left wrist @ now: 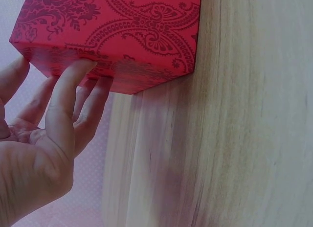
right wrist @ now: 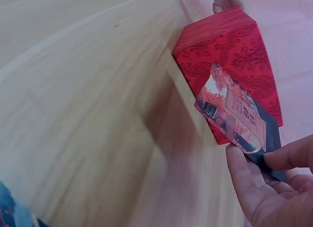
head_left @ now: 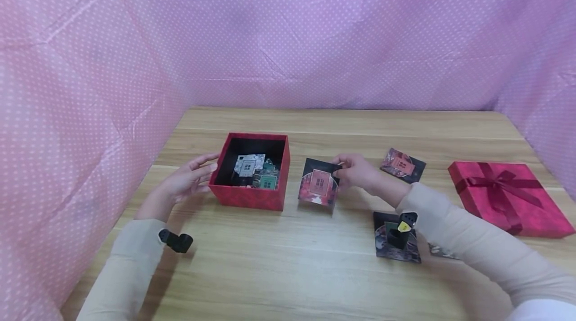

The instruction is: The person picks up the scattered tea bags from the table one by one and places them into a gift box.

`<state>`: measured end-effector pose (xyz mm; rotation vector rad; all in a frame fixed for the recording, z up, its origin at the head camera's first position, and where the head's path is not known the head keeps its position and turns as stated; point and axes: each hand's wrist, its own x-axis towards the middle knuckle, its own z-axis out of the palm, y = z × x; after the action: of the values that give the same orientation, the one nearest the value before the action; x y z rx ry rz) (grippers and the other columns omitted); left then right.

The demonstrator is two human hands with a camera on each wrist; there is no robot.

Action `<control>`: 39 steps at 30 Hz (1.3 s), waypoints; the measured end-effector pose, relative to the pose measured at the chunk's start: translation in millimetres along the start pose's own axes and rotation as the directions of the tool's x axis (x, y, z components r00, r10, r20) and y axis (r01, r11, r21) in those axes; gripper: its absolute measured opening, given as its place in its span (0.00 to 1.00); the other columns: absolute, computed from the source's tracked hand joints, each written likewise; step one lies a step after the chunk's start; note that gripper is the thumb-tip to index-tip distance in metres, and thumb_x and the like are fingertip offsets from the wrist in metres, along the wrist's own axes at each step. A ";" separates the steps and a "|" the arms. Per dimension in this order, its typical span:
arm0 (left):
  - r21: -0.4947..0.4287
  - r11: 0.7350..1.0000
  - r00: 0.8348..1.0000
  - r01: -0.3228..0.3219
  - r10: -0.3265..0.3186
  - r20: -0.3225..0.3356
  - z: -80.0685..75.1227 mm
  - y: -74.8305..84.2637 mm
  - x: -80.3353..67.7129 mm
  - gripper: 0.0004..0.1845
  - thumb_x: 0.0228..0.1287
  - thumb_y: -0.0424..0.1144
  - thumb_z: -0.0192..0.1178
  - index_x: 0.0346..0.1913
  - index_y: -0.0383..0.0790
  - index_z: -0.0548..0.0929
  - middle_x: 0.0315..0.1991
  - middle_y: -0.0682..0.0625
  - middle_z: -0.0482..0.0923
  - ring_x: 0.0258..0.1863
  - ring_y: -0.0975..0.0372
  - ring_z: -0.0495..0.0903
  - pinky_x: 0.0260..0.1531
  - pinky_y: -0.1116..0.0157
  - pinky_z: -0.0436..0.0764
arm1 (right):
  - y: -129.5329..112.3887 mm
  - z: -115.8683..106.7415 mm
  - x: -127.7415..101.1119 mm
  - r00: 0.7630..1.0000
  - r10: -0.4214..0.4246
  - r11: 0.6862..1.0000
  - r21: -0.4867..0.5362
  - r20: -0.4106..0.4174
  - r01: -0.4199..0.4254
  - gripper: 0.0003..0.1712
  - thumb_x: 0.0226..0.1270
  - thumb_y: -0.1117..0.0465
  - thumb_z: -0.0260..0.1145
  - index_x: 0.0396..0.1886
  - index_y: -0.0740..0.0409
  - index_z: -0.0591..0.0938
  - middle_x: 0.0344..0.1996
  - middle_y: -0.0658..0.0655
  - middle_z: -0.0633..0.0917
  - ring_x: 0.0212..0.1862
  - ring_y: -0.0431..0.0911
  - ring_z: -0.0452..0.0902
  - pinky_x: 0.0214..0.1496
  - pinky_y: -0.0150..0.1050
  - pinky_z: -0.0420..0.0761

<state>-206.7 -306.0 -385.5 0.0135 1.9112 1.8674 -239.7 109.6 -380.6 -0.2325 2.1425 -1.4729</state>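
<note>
My right-hand fingers (right wrist: 249, 185) pinch the near edge of a dark card (head_left: 318, 187) printed with a red window and blossoms; thumb and forefinger close on it in the right wrist view. The right hand (head_left: 357, 172) holds this card tilted, its lower edge at or just above the surface (head_left: 288, 271); I cannot tell which. The card sits just beside the right wall of the red box (head_left: 252, 171), apart from it.

My left-hand fingers (left wrist: 73, 97) lie nearly straight, their tips touching the patterned left wall of the red box in the left wrist view; they press against it without curling round it. The left hand (head_left: 182, 183) rests at the box's left side.

The red box stands open on the surface, with several cards (head_left: 254, 171) lying loosely inside against its black lining.

Further out, a second card (head_left: 402, 165) lies flat beyond the right hand. A third card (head_left: 396, 243) lies near my right forearm, partly covered by the wrist camera (head_left: 405, 226). The edge of another card (head_left: 443, 251) shows under the sleeve. The box lid (head_left: 508, 196), red with a ribbon bow, lies at the far right, well apart from the box. Pink dotted cloth (head_left: 288, 36) encloses the surface.
</note>
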 end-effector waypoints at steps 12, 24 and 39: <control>0.014 1.000 1.000 0.022 -0.021 -0.015 2.3 5.8 3.5 0.27 0.73 0.43 0.50 0.71 0.48 0.60 0.47 0.61 0.81 0.48 0.67 0.80 0.44 0.65 0.82 | -29.1 -7.4 -4.6 0.999 -0.036 0.999 0.002 0.020 0.036 0.18 0.67 0.76 0.50 0.56 0.75 0.68 0.40 0.64 0.79 0.30 0.41 0.81 0.39 0.40 0.84; 0.061 0.998 0.998 0.035 -0.031 -0.057 3.4 0.1 -1.9 0.31 0.71 0.46 0.51 0.73 0.46 0.56 0.52 0.59 0.78 0.49 0.65 0.80 0.45 0.66 0.81 | -63.2 2.2 5.0 0.999 -0.041 0.998 -0.044 0.004 0.041 0.16 0.67 0.75 0.51 0.54 0.71 0.71 0.43 0.66 0.76 0.34 0.45 0.80 0.41 0.40 0.84; 0.083 0.995 0.995 0.058 -0.051 -0.086 5.6 3.2 -1.8 0.33 0.72 0.47 0.51 0.74 0.46 0.53 0.64 0.46 0.69 0.50 0.66 0.79 0.47 0.62 0.81 | -102.7 26.3 17.8 0.999 -0.050 0.997 -0.056 0.010 0.050 0.15 0.67 0.73 0.53 0.53 0.66 0.74 0.49 0.65 0.78 0.33 0.47 0.82 0.41 0.41 0.84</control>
<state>-204.3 -301.1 -381.7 -0.0901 2.0257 1.7755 -256.7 40.2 -300.2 -0.3139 2.1875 -1.4382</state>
